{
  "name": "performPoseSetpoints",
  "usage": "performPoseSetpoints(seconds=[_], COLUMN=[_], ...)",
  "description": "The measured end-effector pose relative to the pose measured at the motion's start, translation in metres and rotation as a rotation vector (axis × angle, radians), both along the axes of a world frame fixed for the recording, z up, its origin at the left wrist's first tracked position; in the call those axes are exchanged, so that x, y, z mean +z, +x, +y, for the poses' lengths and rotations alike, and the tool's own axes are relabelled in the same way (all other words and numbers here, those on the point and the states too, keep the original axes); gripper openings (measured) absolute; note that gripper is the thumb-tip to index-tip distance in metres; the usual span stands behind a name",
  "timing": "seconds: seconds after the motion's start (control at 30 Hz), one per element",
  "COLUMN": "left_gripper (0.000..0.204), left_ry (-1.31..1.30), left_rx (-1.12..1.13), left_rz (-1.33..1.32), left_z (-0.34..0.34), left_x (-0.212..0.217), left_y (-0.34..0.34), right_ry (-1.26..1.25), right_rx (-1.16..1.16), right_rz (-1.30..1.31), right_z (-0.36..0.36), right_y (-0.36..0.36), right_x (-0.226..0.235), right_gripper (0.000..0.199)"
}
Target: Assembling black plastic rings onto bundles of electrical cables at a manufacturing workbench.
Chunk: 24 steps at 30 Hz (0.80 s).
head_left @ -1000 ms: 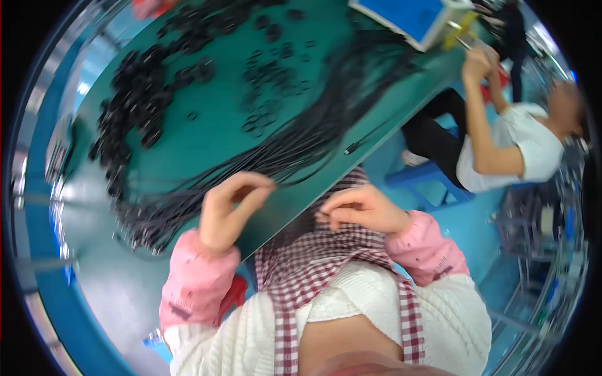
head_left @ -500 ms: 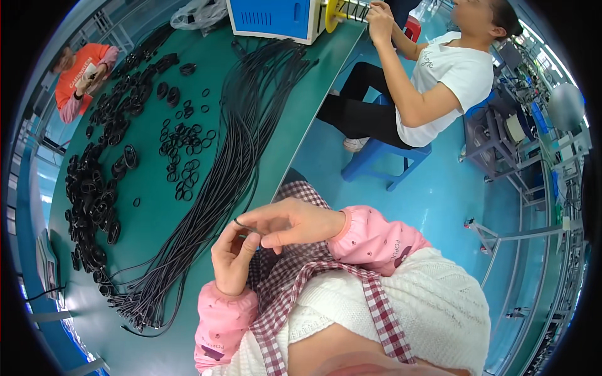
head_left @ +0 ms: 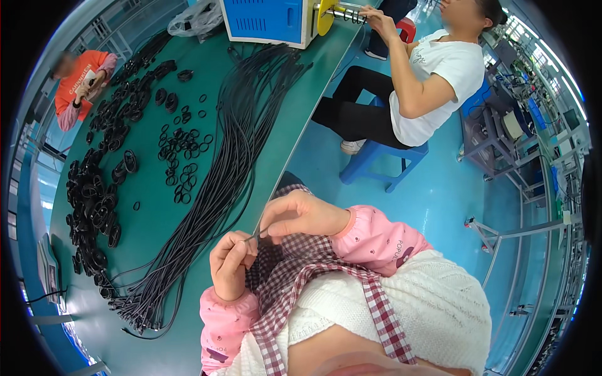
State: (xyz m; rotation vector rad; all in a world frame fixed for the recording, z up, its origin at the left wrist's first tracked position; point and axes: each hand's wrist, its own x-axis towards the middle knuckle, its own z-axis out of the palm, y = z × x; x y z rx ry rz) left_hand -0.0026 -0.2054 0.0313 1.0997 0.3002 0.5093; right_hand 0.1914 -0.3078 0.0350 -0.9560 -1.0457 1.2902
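Note:
Just off the edge of the green table, my left hand is closed in a pinch on a thin dark cord. My right hand pinches the same cord from the other side, thumb and fingertips close to the left ones. Only a short length shows between the fingers; both ends are hidden. Beside my left hand, a long bundle of black cables lies across the table. Small black rings are scattered left of the bundle, and beyond them is a long heap of coiled black cables.
A blue and white machine stands at the table's far end, next to a clear plastic bag. A co-worker in white sits on a blue stool at right. Another person in orange works across the table.
My hands have shifted slightly, with the right fingers lifting and the left fingers curling tighter, and a short straight piece of cord now shows between them. The seated co-worker's hands have moved slightly left.

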Motion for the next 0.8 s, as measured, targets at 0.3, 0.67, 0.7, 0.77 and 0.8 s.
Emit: performPoseSetpoints(seconds=[0.3,0.67,0.7,0.77,0.8], left_gripper=[0.021,0.017,0.017,0.017,0.017], left_ry=[0.087,0.081,0.086,0.085,0.081], left_rx=[0.018,0.009,0.005,-0.001,-0.002], left_rz=[0.005,0.047,0.053,0.059,0.062], left_z=[0.004,0.004,0.003,0.003,0.003], left_x=[0.007,0.006,0.007,0.007,0.006], left_y=[-0.002,-0.002,-0.002,-0.002,-0.002], right_ry=[0.148,0.010,0.046,0.084,0.061], right_rx=[-0.159,-0.097,-0.118,-0.141,-0.113], right_rz=[-0.049,0.060,0.006,-0.048,-0.058], right_z=[0.009,0.006,0.006,0.006,0.005], right_y=[-0.011,-0.012,-0.012,-0.012,-0.011], right_x=[0.000,0.004,0.001,0.000,0.001], right_gripper=[0.012,0.012,0.012,0.012,0.013])
